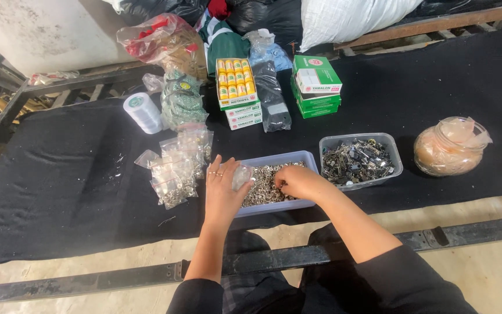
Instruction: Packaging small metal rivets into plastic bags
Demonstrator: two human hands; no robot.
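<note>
Spillage risk: left hand grips small clear bag, right hand pinches metal rings in tray; tilting scatters rings.

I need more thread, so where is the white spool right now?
In the head view, the white thread spool stands on the black cloth, left of the green packet and beyond the left hand.

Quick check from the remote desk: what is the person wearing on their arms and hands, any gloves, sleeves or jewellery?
No gloves: both the left hand and the right hand are bare. Dark, apparently black sleeves are pushed up around the elbows, leaving the forearms uncovered. A thin ring seems to sit on a finger of the left hand, though it is too small to be sure. No watch or bracelet shows on either wrist.
</note>
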